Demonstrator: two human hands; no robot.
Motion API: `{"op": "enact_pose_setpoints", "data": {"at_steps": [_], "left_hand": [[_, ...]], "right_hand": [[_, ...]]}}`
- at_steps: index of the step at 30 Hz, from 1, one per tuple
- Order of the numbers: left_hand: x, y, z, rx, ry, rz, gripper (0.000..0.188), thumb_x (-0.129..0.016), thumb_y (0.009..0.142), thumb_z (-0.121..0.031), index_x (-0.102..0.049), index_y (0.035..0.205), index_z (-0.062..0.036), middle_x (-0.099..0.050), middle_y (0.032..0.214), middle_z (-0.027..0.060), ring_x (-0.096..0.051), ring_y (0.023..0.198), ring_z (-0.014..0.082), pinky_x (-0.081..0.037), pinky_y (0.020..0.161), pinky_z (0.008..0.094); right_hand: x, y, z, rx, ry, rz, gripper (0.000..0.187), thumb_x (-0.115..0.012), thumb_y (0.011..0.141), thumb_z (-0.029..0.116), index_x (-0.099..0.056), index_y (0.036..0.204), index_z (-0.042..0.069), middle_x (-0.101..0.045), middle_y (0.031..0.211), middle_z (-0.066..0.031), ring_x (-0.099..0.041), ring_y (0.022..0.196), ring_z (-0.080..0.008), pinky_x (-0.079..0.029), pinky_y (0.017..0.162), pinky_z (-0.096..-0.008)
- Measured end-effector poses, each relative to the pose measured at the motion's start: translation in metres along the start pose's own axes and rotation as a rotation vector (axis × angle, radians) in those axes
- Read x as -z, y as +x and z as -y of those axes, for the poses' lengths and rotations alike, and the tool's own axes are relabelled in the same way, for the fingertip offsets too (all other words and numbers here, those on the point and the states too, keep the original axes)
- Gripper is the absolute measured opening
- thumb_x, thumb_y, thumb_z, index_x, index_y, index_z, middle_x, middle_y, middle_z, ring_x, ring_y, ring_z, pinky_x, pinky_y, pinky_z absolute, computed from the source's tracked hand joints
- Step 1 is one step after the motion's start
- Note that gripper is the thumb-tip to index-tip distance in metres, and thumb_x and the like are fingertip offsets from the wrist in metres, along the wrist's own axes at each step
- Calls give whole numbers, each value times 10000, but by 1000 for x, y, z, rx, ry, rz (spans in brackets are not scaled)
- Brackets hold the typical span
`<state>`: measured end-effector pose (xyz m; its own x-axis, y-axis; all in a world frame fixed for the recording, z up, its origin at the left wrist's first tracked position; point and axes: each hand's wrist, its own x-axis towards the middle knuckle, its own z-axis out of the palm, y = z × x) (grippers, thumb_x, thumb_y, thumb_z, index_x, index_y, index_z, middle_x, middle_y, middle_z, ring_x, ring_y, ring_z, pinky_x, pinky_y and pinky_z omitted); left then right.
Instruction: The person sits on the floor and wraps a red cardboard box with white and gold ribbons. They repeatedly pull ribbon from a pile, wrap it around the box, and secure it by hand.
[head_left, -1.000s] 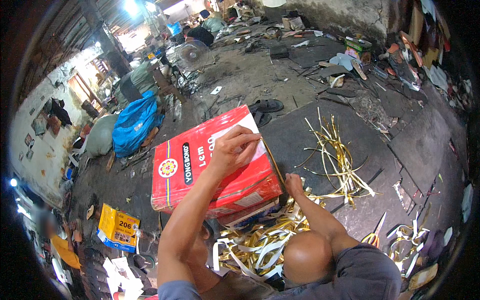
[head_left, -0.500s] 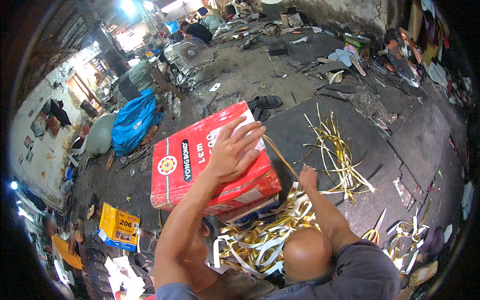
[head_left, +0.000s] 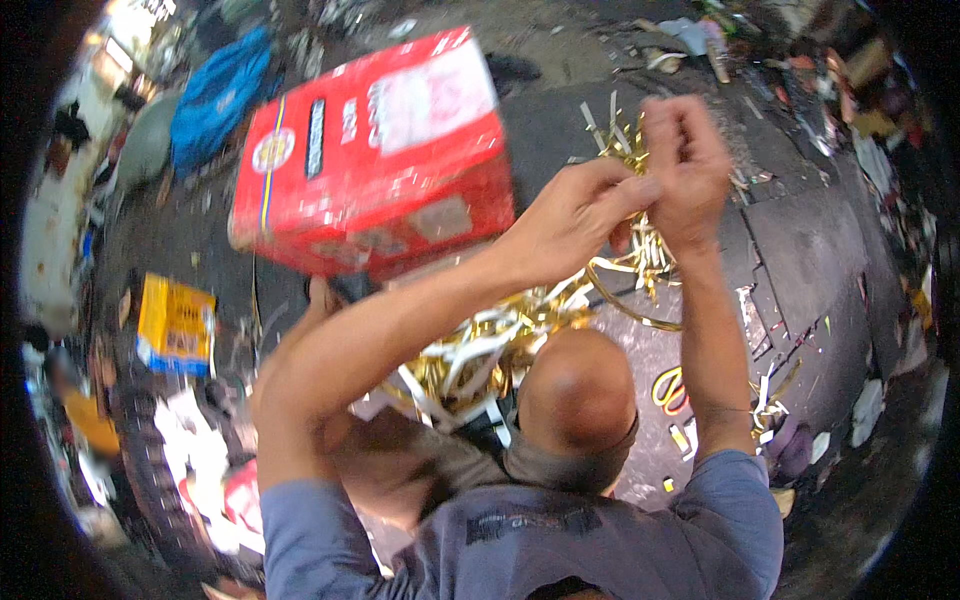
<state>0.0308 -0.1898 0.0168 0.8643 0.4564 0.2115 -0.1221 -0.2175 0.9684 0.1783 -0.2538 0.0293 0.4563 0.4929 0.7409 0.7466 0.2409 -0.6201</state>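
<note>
Both hands are raised together above the floor, so the step in hand looks like pulling or separating a single strip from the heap. The left hand (head_left: 575, 215) has its fingers curled, thumb and forefinger pinching something thin where it meets the right hand (head_left: 685, 165), which is closed in a loose fist around the same spot. What sits between the fingers is too small and blurred to tell for certain; it is most likely one of the thin gold and white metal strips (head_left: 500, 350) that lie in a tangled pile on the dark stone floor (head_left: 800, 260), just below the hands and against the big red cardboard box (head_left: 375, 155).

A next move would call for keeping the pinch firm while drawing the hands apart, since the strips look springy and sharp-edged.

Room is tight toward the box on the left side. A yellow-handled pair of scissors (head_left: 672, 388) lies near the right forearm. The floor's far right holds scattered scraps, and a small yellow carton (head_left: 175, 325) sits well apart at the left.
</note>
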Motion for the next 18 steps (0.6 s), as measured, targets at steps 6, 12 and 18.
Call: {"op": "enact_pose_setpoints", "data": {"at_steps": [6, 12, 18], "left_hand": [[3, -37, 17, 291, -78, 76, 342, -570, 1036, -303, -690, 832, -56, -493, 607, -50, -423, 563, 48, -322, 509, 272], [39, -107, 54, 530, -75, 101, 389, -497, 1055, -271, -586, 756, -38, -522, 565, 14, -508, 502, 102, -411, 493, 304], [73, -178, 124, 713, 405, 354, 340, -576, 985, -258, -651, 766, -10, -669, 658, 146, -697, 601, 287, -556, 619, 439]], "right_hand": [[4, -18, -23, -74, -186, 137, 226, -696, 1010, 260, -660, 930, 52, -613, 633, -64, -535, 555, -83, -422, 511, -314], [23, 8, -140, -101, -505, 154, 256, -655, 1021, 313, -665, 984, 59, -694, 769, -186, -696, 676, -338, -511, 630, -441], [66, 52, -248, -237, -865, 34, 483, -521, 1036, 534, -690, 1065, 82, -741, 974, -245, -717, 940, -459, -542, 793, -554]]}}
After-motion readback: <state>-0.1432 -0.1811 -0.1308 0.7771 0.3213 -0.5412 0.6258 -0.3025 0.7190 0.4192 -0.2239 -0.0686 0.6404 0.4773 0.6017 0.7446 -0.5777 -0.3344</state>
